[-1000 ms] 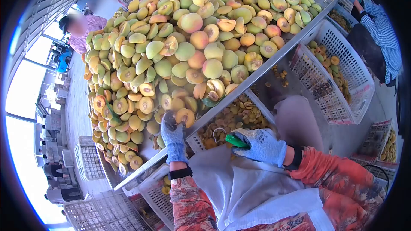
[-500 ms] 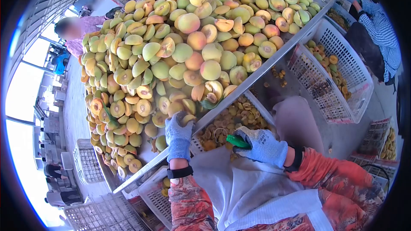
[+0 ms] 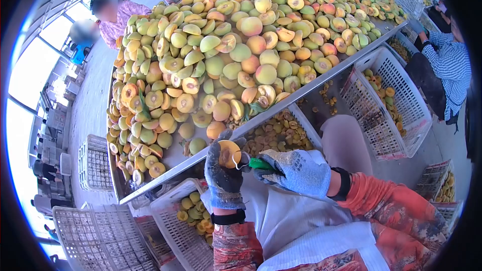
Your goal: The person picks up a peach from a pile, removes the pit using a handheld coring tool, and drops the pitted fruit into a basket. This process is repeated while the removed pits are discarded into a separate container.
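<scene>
My left hand (image 3: pixel 224 183), in a blue knit glove with a dark palm, grips a peach half (image 3: pixel 229 153) with its orange cut face up. In my right hand (image 3: pixel 304 170), also gloved, is a peach pitter (image 3: pixel 261 164) with a green handle and a thin metal loop. The loop is against the right edge of the peach half; whether it has cut in is too small to tell. Just beyond my hands, halved peaches (image 3: pixel 241 52) are heaped on a metal-edged table (image 3: pixel 173 183).
Below the table edge stands a crate with pitted pieces (image 3: pixel 281 133). White crates with peach halves are at lower left (image 3: pixel 173 216) and right (image 3: pixel 414 105). An apron (image 3: pixel 301 216) covers my lap. A person (image 3: pixel 447 65) works at right; another (image 3: pixel 120 20) stands across the table.
My left hand has come back from the heap's edge with a peach half and turned palm up. My right hand has brought the pitter left to meet it. The camera view has shifted.
</scene>
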The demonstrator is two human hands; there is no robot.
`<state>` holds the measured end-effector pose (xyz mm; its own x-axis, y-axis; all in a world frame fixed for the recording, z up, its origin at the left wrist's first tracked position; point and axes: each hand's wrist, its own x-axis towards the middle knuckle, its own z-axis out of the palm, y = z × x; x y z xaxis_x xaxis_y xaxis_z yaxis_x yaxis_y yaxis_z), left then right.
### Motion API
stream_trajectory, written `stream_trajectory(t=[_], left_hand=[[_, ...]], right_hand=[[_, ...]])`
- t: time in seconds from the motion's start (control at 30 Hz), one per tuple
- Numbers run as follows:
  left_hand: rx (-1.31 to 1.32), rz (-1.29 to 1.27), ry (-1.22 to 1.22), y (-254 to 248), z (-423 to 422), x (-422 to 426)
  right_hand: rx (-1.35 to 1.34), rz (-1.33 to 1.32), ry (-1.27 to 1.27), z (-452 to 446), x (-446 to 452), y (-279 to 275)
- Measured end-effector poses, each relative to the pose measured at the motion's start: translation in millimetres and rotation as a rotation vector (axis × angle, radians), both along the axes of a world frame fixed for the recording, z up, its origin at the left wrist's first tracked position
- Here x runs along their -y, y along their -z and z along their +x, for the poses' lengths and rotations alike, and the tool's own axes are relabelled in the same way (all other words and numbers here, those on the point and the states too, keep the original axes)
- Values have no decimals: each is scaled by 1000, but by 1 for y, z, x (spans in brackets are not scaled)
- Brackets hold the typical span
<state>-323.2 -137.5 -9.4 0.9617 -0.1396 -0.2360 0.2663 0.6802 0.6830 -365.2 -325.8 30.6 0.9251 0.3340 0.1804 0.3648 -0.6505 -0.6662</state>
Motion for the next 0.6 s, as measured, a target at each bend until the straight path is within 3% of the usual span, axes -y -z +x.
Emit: stream_trajectory(t=[0.1,0.27,0.4,0.5,0.57,0.6], left_hand=[[28,77,-132,-12,-25,14],[27,-9,-126,-28,-48,14],[7,10,-163,-36,-62,15],[101,235,-207,-36,-73,21],[317,539,-300,-31,-78,24],[315,539,-297,-33,-78,23]], right_hand=[[125,-60,-7,-9,-9,-3],[223,-43,-27,-22,-16,0],[181,-131,-55,-34,-15,-11],[140,-104,-114,-41,-14,-11],[86,155,-159,-44,-15,-1],[83,156,-156,-44,-14,-9]])
